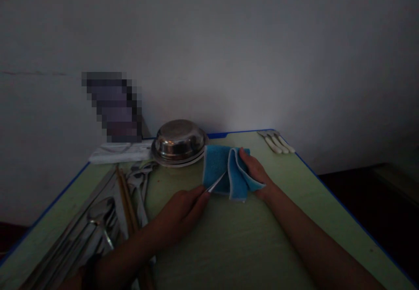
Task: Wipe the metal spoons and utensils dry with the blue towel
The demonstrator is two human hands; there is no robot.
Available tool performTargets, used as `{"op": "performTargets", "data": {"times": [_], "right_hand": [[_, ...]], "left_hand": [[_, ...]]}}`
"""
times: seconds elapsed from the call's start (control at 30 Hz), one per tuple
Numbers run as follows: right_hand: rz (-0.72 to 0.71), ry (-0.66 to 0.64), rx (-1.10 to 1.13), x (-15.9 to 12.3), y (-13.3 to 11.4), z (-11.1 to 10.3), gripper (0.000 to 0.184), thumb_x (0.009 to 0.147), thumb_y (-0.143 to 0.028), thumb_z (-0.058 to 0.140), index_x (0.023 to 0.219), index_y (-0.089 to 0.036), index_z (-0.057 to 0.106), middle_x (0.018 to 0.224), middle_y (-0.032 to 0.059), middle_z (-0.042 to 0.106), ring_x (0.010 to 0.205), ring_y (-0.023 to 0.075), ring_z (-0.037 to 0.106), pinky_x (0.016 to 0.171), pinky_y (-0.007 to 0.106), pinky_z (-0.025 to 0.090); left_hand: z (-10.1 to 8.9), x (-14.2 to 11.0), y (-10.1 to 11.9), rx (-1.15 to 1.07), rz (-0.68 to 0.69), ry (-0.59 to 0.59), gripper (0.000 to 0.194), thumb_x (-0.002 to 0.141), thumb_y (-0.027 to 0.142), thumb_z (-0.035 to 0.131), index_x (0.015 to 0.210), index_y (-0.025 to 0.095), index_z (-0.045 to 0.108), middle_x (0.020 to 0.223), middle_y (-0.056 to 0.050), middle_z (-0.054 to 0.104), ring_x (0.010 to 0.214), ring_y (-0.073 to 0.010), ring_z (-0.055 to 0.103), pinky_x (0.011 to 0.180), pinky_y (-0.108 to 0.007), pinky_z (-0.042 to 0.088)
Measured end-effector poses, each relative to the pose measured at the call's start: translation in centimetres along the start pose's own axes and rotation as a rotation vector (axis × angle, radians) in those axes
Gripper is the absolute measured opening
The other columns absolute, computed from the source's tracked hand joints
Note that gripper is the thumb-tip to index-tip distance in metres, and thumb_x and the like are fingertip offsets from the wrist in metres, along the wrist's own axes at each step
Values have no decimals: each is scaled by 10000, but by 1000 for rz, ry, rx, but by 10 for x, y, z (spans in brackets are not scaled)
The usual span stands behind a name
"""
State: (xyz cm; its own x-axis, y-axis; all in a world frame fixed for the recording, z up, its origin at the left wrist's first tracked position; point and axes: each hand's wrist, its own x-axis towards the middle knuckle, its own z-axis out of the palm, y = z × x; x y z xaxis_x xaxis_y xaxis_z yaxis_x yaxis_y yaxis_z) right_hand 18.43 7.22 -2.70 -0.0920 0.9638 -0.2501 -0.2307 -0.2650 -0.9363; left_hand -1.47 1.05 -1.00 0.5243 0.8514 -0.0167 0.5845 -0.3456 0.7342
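My left hand (191, 205) is closed on a slim, shiny metal utensil (217, 182) over the middle of the table. The utensil's far end goes into the folds of a blue cloth (216, 164) with pale edging, so its kind is hidden. My right hand (254, 168) grips that cloth from the right, thumb on top, with the other fingers mostly behind the fabric. One part of the cloth spreads flat to the left; the rest hangs in folds around the utensil.
Behind the cloth sits an upturned metal bowl (180, 139) on stacked dishes. Several white-handled utensils (278, 144) lie at the back right. Spoons (100, 211), wooden chopsticks (127, 200) and other metal cutlery lie at left, near a white packet (121, 151) and a blurred upright object (114, 107).
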Motion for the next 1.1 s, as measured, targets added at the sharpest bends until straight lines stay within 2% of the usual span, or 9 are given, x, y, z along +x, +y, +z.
{"op": "performTargets", "data": {"times": [0.13, 0.37, 0.6, 0.67, 0.83, 1.1], "right_hand": [[-21, 12, -4, -2, 2, 2, 297, 593, -441, 692, 694, -169, 632, 630, -2, 654, 548, 132, 580, 589, 279, 487], [-40, -73, 32, -4, 3, 0, 218, 636, -345, 665, 770, -176, 635, 689, -19, 660, 600, 115, 592, 648, 271, 483], [-15, -33, 33, -4, 0, -6, 206, 558, -117, 560, 746, -188, 609, 577, -58, 619, 500, 102, 544, 511, 224, 435], [-28, -15, 31, -4, -1, -5, 200, 545, -107, 533, 719, -185, 593, 555, -63, 604, 493, 100, 534, 504, 221, 428], [-46, 17, 21, -3, -1, -2, 145, 531, -120, 520, 659, -181, 553, 502, -72, 558, 461, 97, 507, 489, 226, 416], [-54, 41, -13, 1, 2, -3, 109, 545, -142, 535, 641, -191, 549, 488, -82, 537, 468, 97, 491, 495, 232, 400]], "left_hand": [[0, 0, 0, 8, 10, -19, 288, 904, 337, 284, 777, 196, 500, 664, 34, 533, 589, -117, 511, 604, -220, 378], [-2, 0, 0, 47, -34, -52, 320, 908, 339, 265, 809, 179, 523, 683, 17, 544, 622, -126, 525, 618, -230, 380], [-2, -1, 0, 41, -9, -64, 305, 914, 332, 263, 854, 185, 523, 675, 22, 537, 609, -123, 525, 607, -226, 377], [-2, -1, -1, 65, 1, -70, 295, 915, 324, 265, 858, 184, 518, 675, 21, 535, 611, -125, 530, 608, -229, 375], [0, -1, -2, 124, 9, -51, 314, 910, 330, 269, 720, 183, 471, 607, 28, 497, 557, -119, 505, 546, -220, 359], [0, -1, 0, 138, 16, -61, 307, 911, 332, 270, 724, 185, 463, 609, 29, 492, 555, -116, 505, 544, -221, 360]]}}
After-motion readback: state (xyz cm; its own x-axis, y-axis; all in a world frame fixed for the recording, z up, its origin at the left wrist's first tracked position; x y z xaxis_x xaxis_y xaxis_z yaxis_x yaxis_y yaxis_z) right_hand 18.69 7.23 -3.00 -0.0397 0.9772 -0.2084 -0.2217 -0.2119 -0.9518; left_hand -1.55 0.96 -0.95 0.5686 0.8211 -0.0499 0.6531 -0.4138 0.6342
